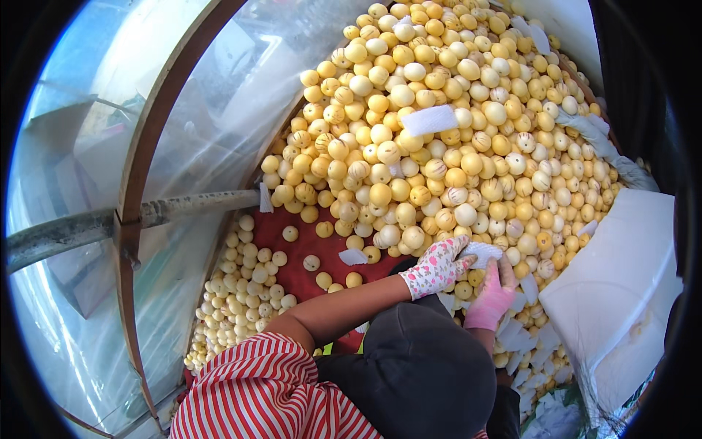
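Note:
My left hand [441, 268], in a white glove with a pink flower print, is closed on the left end of a white foam net sleeve [482, 253]. At the sleeve's right side my right hand [493, 298], in a pink glove, grips it with the fingers pointing up. Whether a fruit sits inside the sleeve I cannot tell. Just beyond both hands rises a big heap of round yellow fruits [453, 157] with purple streaks, which look like pepino melons. Several loose foam sleeves [518, 338] lie below my right hand.
A second heap of paler, smaller fruits [245, 293] lies left on a red cloth [281, 245]. White sheeting [614, 285] stands at the right. A pipe [190, 208] and curved frame [139, 168] cross clear plastic film. Dark rounded fabric [431, 373] hides part of my right arm.

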Action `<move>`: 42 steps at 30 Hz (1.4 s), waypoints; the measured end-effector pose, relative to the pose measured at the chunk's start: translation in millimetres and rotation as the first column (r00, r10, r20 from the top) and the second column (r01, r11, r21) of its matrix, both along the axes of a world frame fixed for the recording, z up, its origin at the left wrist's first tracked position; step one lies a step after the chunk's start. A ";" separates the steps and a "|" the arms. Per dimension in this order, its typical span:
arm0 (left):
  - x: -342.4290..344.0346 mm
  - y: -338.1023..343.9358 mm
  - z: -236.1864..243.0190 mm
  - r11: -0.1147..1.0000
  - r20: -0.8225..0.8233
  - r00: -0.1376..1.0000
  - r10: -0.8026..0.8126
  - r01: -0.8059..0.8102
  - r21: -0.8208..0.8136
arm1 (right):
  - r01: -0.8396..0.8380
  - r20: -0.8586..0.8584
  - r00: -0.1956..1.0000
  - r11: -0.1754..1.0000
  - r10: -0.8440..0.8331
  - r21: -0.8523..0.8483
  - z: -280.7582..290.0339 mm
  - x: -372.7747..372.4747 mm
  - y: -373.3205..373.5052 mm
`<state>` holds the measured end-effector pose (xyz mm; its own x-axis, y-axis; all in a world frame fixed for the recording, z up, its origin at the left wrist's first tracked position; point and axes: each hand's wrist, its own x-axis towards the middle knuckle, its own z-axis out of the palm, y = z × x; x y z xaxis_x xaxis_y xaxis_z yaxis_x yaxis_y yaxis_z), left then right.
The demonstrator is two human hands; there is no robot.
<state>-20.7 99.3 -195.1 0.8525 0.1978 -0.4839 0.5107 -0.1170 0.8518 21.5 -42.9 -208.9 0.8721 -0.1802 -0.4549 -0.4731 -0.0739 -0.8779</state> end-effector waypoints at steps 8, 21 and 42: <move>-5.5 15.8 -11.8 0.998 0.147 0.988 -0.046 0.041 0.037 | -0.082 -0.334 0.892 0.835 0.305 0.544 19.7 -3.4 1.9; 20.3 303.2 -41.0 0.393 -0.250 0.856 0.452 0.060 0.917 | -0.353 -0.242 0.855 0.857 0.458 0.376 29.6 -11.3 6.5; -21.8 58.2 16.2 0.972 0.542 0.839 0.042 -0.160 0.172 | -0.382 -0.206 0.836 0.808 0.509 0.448 41.3 -3.7 29.1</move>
